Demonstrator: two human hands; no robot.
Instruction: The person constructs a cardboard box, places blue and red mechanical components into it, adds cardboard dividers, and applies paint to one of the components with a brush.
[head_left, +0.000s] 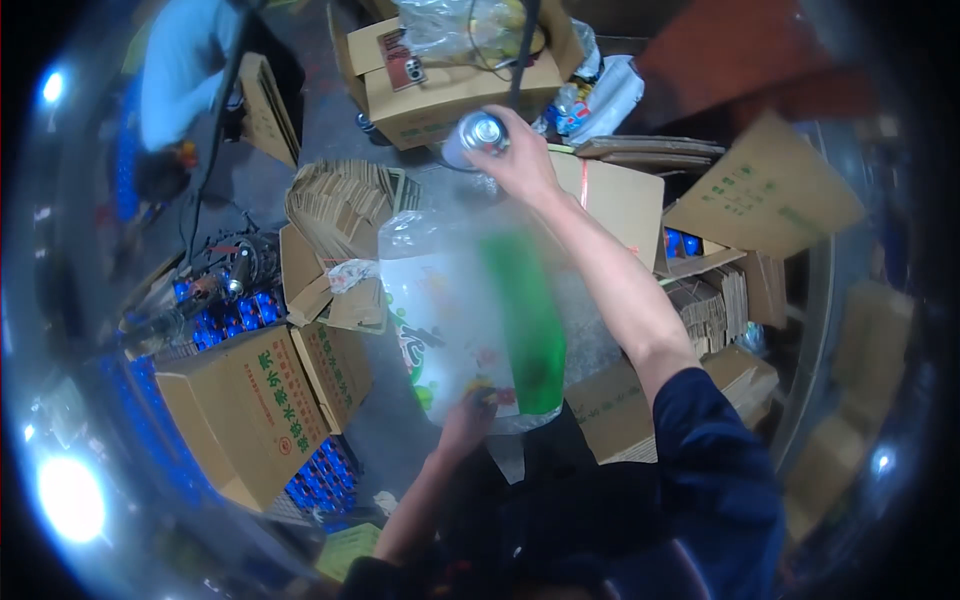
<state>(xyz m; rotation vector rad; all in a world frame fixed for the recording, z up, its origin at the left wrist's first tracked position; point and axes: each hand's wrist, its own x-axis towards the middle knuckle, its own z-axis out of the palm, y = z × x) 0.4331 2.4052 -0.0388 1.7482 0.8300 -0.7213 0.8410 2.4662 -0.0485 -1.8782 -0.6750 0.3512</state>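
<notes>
Head view: left hand [468,422], lower middle, bunched against the near edge of a printed plastic bag [450,330], green panel on its right side. Can't tell if it's pinching or just pressing; probably steadies the near end. Bag sits mid-frame, puffed out at the far end; contents don't show through the print.

Right hand [515,155], upper middle, arm stretched past the bag, fingers wrapped round a silver-ended can [470,140]. Side grip leaves the round end exposed, likely so the hand can tilt it. Contents not visible.

Lower left: brown carton [240,410], with blue parts [322,480] in rows beside it. Left of centre: open carton packed with cardboard pieces [345,205], on edge, presumably to save room. Right: open box with more blue parts [683,243].

Top: open carton [450,100] with clear plastic wrapping [455,30] inside; phone [412,70] on its flap, likely just a handy ledge. Upper left: co-worker's pale sleeve [185,75].
</notes>
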